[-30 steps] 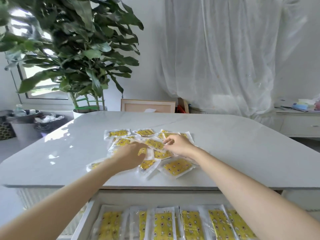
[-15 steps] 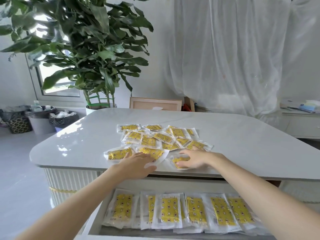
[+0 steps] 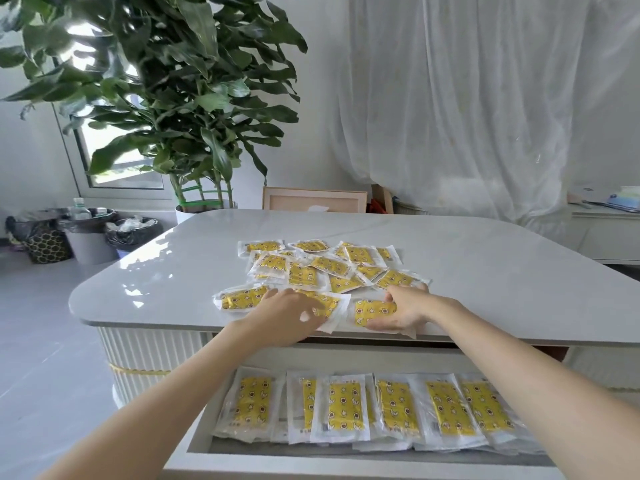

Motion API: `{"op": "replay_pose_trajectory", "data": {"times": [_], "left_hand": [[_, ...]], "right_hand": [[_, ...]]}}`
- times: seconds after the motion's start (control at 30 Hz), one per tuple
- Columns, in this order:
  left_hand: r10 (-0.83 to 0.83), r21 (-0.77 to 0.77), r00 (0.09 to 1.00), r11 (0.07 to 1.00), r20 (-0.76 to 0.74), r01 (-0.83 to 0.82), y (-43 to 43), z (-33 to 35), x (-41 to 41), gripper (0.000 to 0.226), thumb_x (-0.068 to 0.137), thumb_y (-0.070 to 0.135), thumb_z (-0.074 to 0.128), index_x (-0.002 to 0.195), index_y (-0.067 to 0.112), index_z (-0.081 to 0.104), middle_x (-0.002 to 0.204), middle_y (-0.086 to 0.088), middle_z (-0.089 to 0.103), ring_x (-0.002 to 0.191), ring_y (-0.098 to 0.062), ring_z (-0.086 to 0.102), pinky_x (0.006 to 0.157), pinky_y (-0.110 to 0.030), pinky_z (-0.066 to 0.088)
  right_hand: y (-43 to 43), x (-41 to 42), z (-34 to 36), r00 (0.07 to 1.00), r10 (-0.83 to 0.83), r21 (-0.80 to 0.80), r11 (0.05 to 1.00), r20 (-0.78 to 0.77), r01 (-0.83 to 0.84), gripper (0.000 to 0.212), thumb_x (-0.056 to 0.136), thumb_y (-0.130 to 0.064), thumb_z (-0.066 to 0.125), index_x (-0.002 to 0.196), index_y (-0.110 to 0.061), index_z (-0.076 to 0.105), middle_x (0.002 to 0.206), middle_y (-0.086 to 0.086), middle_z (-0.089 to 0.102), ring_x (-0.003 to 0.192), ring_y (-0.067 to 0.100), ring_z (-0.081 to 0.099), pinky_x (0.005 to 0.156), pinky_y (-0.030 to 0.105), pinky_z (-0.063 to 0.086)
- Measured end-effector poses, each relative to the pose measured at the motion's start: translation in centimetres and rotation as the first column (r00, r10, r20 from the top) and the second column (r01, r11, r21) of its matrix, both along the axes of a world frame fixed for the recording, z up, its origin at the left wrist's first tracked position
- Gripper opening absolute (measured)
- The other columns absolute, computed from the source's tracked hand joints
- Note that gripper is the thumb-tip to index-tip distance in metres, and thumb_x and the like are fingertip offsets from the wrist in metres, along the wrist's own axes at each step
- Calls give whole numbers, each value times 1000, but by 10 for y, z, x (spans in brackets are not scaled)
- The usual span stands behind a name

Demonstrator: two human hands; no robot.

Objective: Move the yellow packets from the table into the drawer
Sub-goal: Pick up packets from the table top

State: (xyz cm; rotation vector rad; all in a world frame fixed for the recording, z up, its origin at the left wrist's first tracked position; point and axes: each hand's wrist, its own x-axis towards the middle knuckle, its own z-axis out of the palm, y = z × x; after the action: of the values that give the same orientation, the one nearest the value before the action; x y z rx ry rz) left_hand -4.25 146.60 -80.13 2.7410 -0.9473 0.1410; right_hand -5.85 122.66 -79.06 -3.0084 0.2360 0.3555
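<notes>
Several yellow packets (image 3: pixel 322 268) in clear white-edged wrappers lie scattered on the white table (image 3: pixel 485 271). My left hand (image 3: pixel 284 315) rests flat on a packet (image 3: pixel 329 306) at the table's near edge, fingers spread over it. My right hand (image 3: pixel 405 311) lies on another yellow packet (image 3: pixel 372 311) at the near edge, thumb curled under its front side. Below the table edge the open drawer (image 3: pixel 194 445) holds a row of several yellow packets (image 3: pixel 346 405) laid side by side.
A large potted plant (image 3: pixel 194 109) stands behind the table's far left corner. Lined bins (image 3: pixel 86 237) sit on the floor at left. A framed panel (image 3: pixel 313 200) leans behind the table. White curtains (image 3: pixel 467 98) hang at the back, and a low cabinet (image 3: pixel 606 233) is at right.
Both hands have drawn back from the middle of the pile to the table's near edge, each dragging a packet along. The view has shifted, showing more of the drawer.
</notes>
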Motion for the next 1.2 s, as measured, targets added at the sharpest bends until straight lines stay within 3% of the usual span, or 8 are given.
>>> {"op": "replay_pose_trajectory", "data": {"times": [0.13, 0.27, 0.37, 0.53, 0.7, 0.8, 1.0, 1.2], "left_hand": [[15, -116, 998, 993, -55, -21, -2, -3, 24, 38, 100, 36, 40, 135, 27, 49, 137, 5, 49, 127, -16, 45, 105, -35, 37], [29, 19, 987, 999, -158, -26, -4, -12, 43, 56, 94, 52, 44, 144, 30, 35, 150, 7, 34, 138, -18, 23, 112, -43, 27], [31, 88, 975, 996, -219, -12, -5, -13, 49, 73, 86, 64, 46, 149, 33, 23, 155, 9, 22, 140, -24, 14, 114, -51, 23], [46, 223, 986, 975, -160, -9, -7, -12, 48, 73, 87, 68, 36, 150, 37, 15, 158, 10, 13, 141, -28, 15, 115, -51, 15], [72, 337, 986, 941, -151, -17, -6, -10, 48, 73, 83, 76, 29, 147, 47, 9, 158, 16, -5, 141, -29, 2, 114, -54, 8], [30, 391, 989, 920, -148, 31, -4, -11, 44, 82, 79, 75, 42, 145, 52, 0, 157, 17, -13, 142, -28, 0, 113, -54, 9], [-29, 376, 998, 925, -55, 47, -10, -21, 42, 96, 73, 70, 59, 147, 41, 6, 155, 11, 1, 138, -28, 7, 111, -51, 10], [-45, 231, 999, 972, 23, 39, -15, -22, 32, 77, 75, 72, 53, 126, 17, 34, 134, 0, 36, 134, -20, 19, 112, -44, 11]], "right_hand": [[6, 2, 2, 996, -78, -17, 997, 38, 78, 79, 66, -77, 61, 112, -15, 42, 117, 2, 49, 129, 28, 30, 95, 42, 34], [6, 9, -1, 987, -136, 180, 976, 85, 119, 111, 67, -61, 74, 146, -6, 20, 146, 6, 39, 131, 24, 41, 102, 35, 41], [3, 12, -1, 981, -172, 229, 962, 92, 147, 101, 65, -56, 79, 141, -8, 31, 140, 5, 45, 123, 22, 48, 96, 31, 44], [1, 15, -4, 970, -224, 320, 929, 93, 184, 95, 65, -51, 81, 138, -5, 39, 138, 7, 48, 123, 23, 50, 96, 30, 45], [-4, 16, -1, 911, -388, 574, 781, 136, 247, 88, 69, -39, 83, 138, -4, 41, 136, 8, 50, 117, 24, 55, 84, 32, 49], [-11, 18, 1, 828, -537, 741, 621, 164, 256, 71, 68, -32, 84, 125, -7, 52, 124, 10, 59, 108, 25, 61, 77, 31, 51], [-25, 16, -3, 703, -704, 897, 368, 97, 245, 54, 68, -26, 85, 111, -7, 57, 111, 11, 67, 96, 28, 67, 76, 34, 52], [-29, 16, 1, 691, -717, 934, 300, 87, 193, 40, 71, -23, 83, 102, -9, 61, 105, 12, 69, 93, 28, 69, 85, 40, 56]]}}
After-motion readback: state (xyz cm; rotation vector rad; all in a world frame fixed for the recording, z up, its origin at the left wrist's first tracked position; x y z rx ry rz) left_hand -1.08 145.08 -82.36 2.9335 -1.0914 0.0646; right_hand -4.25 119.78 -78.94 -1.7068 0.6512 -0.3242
